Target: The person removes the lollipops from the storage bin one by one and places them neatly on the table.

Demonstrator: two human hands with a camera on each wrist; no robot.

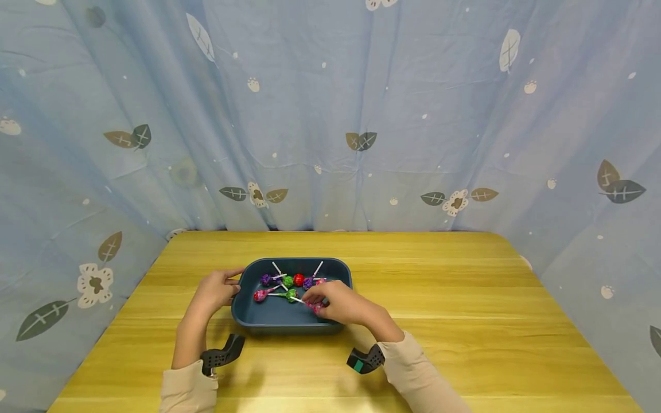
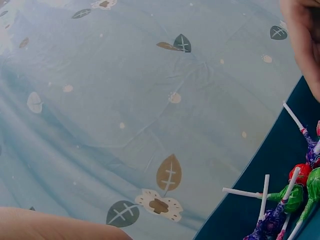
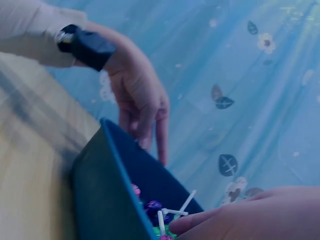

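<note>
A dark blue rectangular tray (image 1: 268, 322) holds several wrapped lollipops in purple, green, red and pink. My left hand (image 1: 214, 291) grips the tray's left end at the rim; in the right wrist view the left hand (image 3: 142, 97) bends down over the wall. Inside the tray's right part, my right hand (image 1: 338, 301) pinches a pink-wrapped lollipop (image 1: 316, 308), its white stick pointing left. Just left of those fingers lies a green lollipop (image 1: 291, 295), and a pink one (image 1: 260, 295) rests farther left. The right hand's fingertips are partly hidden in the wrist views.
The tray stands on a yellow wood-grain table (image 1: 439, 287). Behind and beside the table hangs a blue curtain (image 1: 310, 115) with leaf and flower prints. Black wrist devices sit on the left wrist (image 1: 223, 354) and the right wrist (image 1: 366, 359).
</note>
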